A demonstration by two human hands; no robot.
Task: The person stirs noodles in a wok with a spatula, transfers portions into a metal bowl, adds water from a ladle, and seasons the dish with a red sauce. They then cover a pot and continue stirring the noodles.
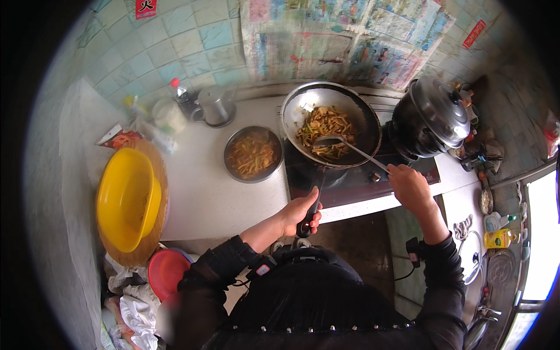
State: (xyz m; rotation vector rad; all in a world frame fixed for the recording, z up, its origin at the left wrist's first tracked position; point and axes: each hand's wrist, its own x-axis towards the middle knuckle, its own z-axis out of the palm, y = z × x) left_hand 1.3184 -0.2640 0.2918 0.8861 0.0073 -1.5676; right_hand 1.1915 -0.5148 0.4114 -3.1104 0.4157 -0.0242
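Note:
My left hand (302,212) grips the black handle (316,199) of a metal wok (367,109) on the stove. In my right hand (409,186) is the long handle of a metal ladle or spatula (365,153); its head rests among the stir-fried strips (328,122) inside the wok. These strips are brown and green, gathered toward the wok's left and front side. Just left of the wok stands a round metal bowl (225,164) containing similar cooked strips (253,155).
A lidded metal pot (407,127) sits right of the wok on the dark cooktop (350,190). Behind the bowl are a metal pitcher (214,107) and a red-capped bottle (180,94). On the left, a yellow basin (120,199) lies on a round wooden board (159,170).

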